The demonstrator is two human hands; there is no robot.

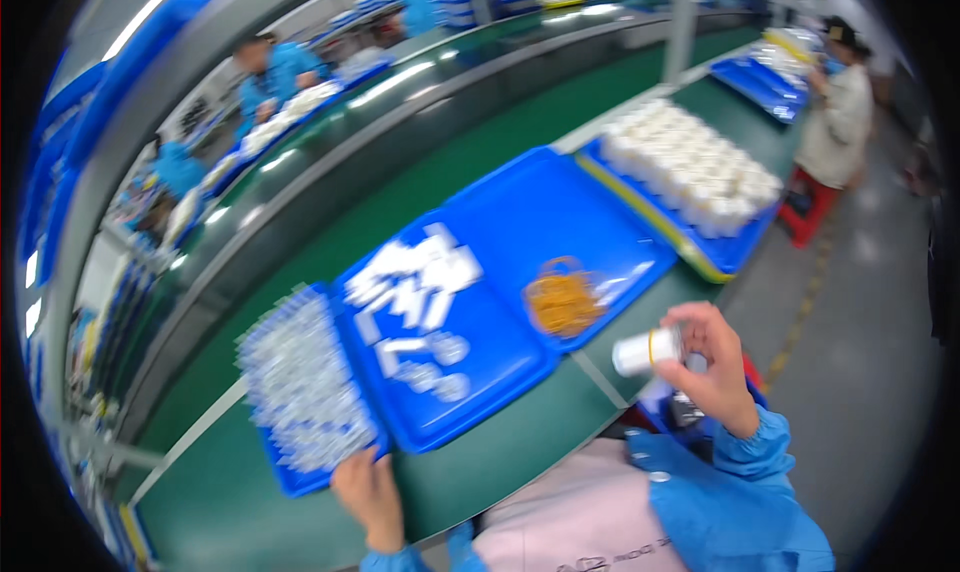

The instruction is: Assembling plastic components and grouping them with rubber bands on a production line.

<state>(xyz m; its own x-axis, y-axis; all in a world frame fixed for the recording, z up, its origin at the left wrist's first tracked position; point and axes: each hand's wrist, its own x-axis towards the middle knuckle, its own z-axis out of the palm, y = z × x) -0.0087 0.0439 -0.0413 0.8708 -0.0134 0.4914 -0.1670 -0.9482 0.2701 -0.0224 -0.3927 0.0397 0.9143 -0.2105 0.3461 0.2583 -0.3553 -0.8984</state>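
Observation:
My right hand (712, 360) is closed around one end of a small white cylinder (632, 354) with a yellow-orange rubber band (652, 347) round its middle. It is held above the table's near edge, to the right of the loose bands. At the near corner of a blue tray of clear plastic pieces (305, 387), my left hand (368, 494) has its fingers partly extended and slightly apart. They seem to touch the tray's edge, and no held thing shows. A middle blue tray (490, 397) bears white pieces (415, 277) and several clear round parts (430, 377).
Orange rubber bands (562, 302) lie in another blue tray (510, 197). Farther right stands a tray of many white cylinders (690, 167). The green table (470, 477) runs along a conveyor (330, 177). A co-worker (845, 112) sits at the far right; others work across the line.

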